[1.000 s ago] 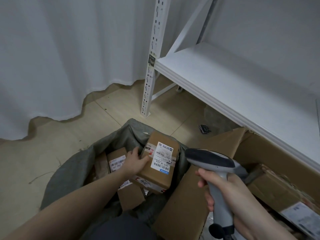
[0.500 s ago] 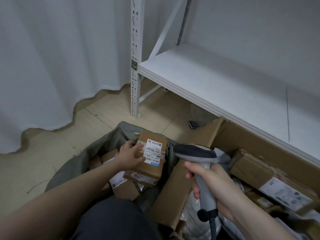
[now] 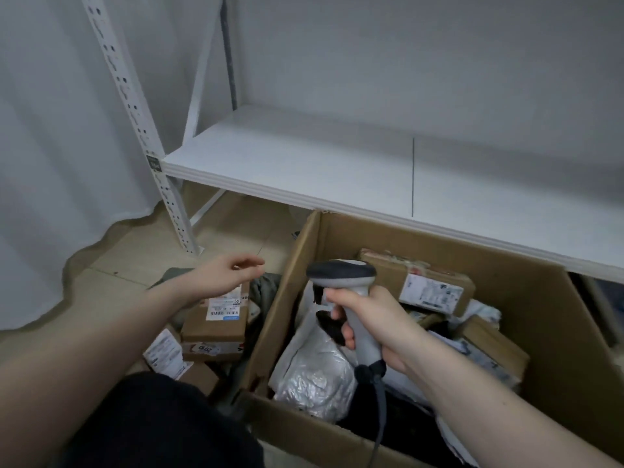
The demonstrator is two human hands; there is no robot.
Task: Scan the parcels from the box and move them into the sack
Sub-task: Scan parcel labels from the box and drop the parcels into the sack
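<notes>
- Reaching out over the sack (image 3: pixel 266 292), the person's left hand (image 3: pixel 226 276) hangs in the air with its fingers loose and spread, holding nothing; the forearm runs up from the lower left.
- Just beneath that hand lies a brown cardboard parcel (image 3: pixel 216 324) with a white shipping label facing up, resting inside the sack on top of other parcels.
- Beside it, lower and to the left, a second labelled parcel (image 3: pixel 165 352) shows a white label at a tilt; how much of it is buried I cannot tell.
- The right hand (image 3: pixel 368 325) is wrapped round the grip of a grey handheld scanner (image 3: pixel 344 282), its dark head pointing left, its cable (image 3: pixel 378 430) trailing down toward the person.
- That hand sits above the big open cardboard box (image 3: pixel 547 332), which stands on the floor right next to the sack, under the edge of a white shelf (image 3: pixel 337 163).
- Inside the box: a silvery plastic mailer (image 3: pixel 314 376) near the left wall, a taped brown parcel with a label (image 3: pixel 422 282) against the far wall, another brown carton (image 3: pixel 493 346) at the right, and soft white bags between them.
- A white curtain (image 3: pixel 60 130) hangs at the left, down to the tiled floor.
</notes>
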